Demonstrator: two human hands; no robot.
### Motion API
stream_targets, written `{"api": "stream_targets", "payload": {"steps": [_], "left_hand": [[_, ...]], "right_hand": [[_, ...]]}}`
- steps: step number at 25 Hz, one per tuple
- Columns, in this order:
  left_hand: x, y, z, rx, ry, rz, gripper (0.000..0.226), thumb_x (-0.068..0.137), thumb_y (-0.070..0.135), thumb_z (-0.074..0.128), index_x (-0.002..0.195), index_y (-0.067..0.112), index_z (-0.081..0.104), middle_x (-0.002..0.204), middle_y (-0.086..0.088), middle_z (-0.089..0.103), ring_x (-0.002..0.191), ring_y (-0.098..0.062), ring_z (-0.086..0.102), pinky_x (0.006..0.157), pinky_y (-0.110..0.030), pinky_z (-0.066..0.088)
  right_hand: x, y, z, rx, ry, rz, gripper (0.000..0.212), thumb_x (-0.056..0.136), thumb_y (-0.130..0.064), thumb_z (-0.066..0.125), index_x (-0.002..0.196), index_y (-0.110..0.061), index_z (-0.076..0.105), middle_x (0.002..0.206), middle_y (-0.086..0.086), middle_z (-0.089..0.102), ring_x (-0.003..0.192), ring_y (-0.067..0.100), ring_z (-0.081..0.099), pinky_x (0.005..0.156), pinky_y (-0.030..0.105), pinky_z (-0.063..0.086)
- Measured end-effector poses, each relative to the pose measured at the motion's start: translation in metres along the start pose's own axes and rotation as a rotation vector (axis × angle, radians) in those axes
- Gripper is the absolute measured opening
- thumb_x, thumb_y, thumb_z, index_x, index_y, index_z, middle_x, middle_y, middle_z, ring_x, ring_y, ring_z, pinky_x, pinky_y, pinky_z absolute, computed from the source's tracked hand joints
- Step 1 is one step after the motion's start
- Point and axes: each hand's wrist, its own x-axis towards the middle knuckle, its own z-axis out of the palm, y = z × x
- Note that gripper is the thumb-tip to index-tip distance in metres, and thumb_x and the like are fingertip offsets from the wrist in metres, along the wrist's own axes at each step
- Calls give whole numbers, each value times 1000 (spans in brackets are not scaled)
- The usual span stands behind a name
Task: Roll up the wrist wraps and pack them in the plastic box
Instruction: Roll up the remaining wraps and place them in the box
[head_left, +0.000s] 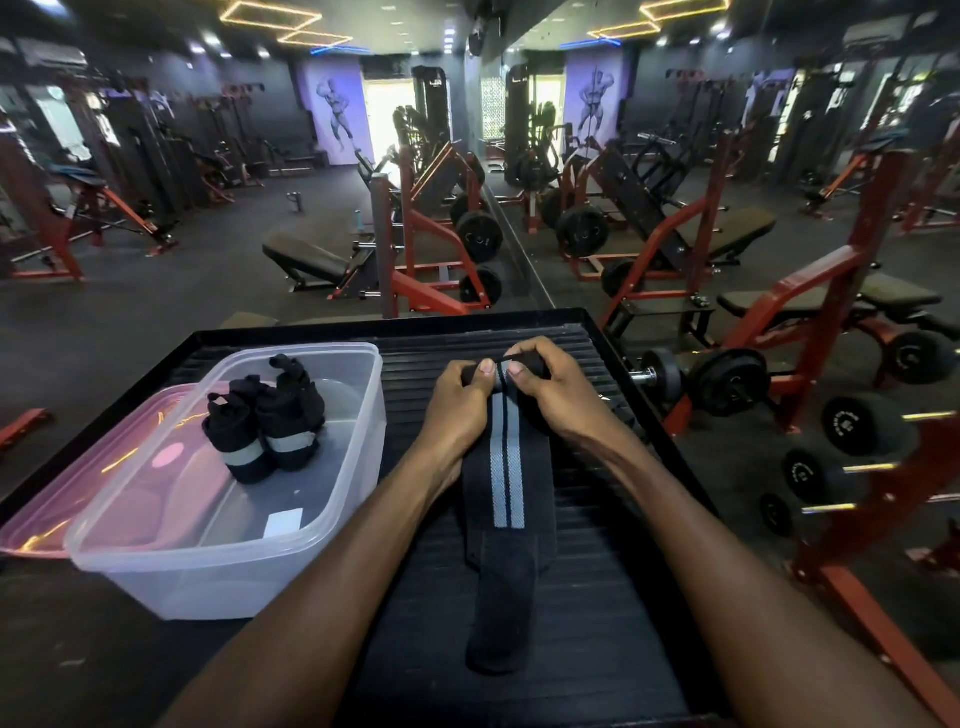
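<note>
A black wrist wrap (506, 499) with two grey stripes lies flat along the ribbed black platform, running from my hands back toward me. Its far end is curled into a small roll. My left hand (462, 400) and my right hand (550, 389) both pinch that roll, thumbs on top. To the left stands a clear plastic box (343, 499). Inside it two rolled black wraps (265, 421) with grey bands stand side by side at the far end.
A pink lid (67, 504) lies under and to the left of the box. The black platform (597, 597) has a raised rim at its far edge. Dumbbells on a red rack (852, 462) stand to the right, with benches and weight machines beyond.
</note>
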Motion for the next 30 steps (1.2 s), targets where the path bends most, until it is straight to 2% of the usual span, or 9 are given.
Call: {"api": "stream_targets", "payload": {"steps": [4,8,11,14,18,21,23,27,30], "left_hand": [[0,0,0,-45,-15,10,19,103,30,51,110,15,61,101,-2,71,95,-15,68,76,-27,50],[1,1,2,-62,-41,-41,30,100,41,54,113,14,61,106,-3,71,99,-16,68,85,-30,53],[1,0,1,-32,1,4,26,102,37,54,110,13,61,104,-4,71,98,-16,67,77,-26,50],[2,-3,0,-32,2,21,21,102,31,54,110,13,61,104,-4,71,98,-17,67,75,-25,48],[-1,1,4,-91,-18,-25,28,100,34,57,116,11,58,108,-5,70,97,-13,67,73,-23,48],[-2,2,4,-167,12,-41,22,98,37,61,103,16,61,100,-4,73,92,-14,70,79,-28,56],[0,-1,1,-131,52,-41,23,95,39,63,103,17,63,101,-4,73,94,-17,71,88,-36,57],[-1,-2,1,-87,123,-20,14,98,26,59,107,16,62,104,-4,72,99,-20,68,92,-40,55],[-3,-1,3,-105,119,-25,14,99,22,58,110,14,61,104,-4,71,98,-19,67,88,-36,55]], "right_hand": [[-3,-4,2,-43,6,94,23,102,-37,49,95,-16,57,82,-8,56,78,7,53,72,29,40],[-3,0,-2,-50,-5,30,12,102,-25,50,95,-18,57,81,-8,57,76,5,53,74,27,41],[-3,-3,2,6,-27,54,11,102,-25,51,96,-19,57,84,-7,57,80,6,52,77,28,40],[-4,-7,2,-62,-42,97,22,104,-33,46,89,-20,54,79,-10,52,74,4,48,67,23,35],[-3,1,-3,-93,-30,-6,14,103,-26,49,93,-20,57,81,-10,56,78,6,52,76,32,42],[-3,3,-2,-91,-43,-48,8,101,-22,50,102,-21,58,92,-8,62,89,9,58,86,35,47],[-2,3,0,-62,-56,-33,7,101,-21,52,104,-21,58,95,-7,63,91,8,60,87,34,47],[-3,2,6,-72,-53,96,25,101,-44,47,107,-21,55,97,-9,61,94,9,58,89,36,45],[-3,3,5,-115,-60,100,22,103,-40,45,101,-20,54,96,-7,61,93,12,58,86,36,46]]}}
